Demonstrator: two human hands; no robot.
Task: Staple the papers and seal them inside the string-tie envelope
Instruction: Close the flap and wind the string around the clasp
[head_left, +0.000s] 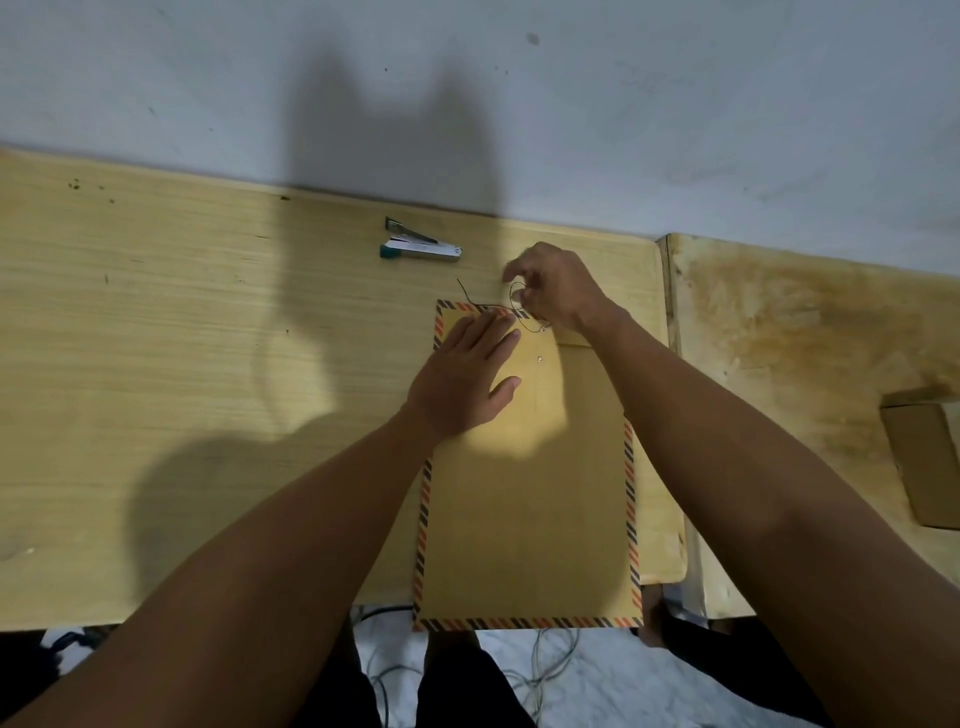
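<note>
With my left hand (462, 371) pressing flat, fingers straight, on the envelope (524, 493) lying on the table (182, 364), my right hand (553, 291) pinches the string (485, 304) near its buttons, and slack could let the loop slip off.

My bench and what lies on it

The pale wood-grain bench (156, 364) in front of me carries a brown envelope (524, 509) with a striped orange-and-black border, its near end sticking out past the front edge, and a stapler (421, 248) lying farther back, near the wall. To my right, a second, worn bench (779, 364) butts against it, with a flat piece of cardboard (919, 462) on top.
</note>
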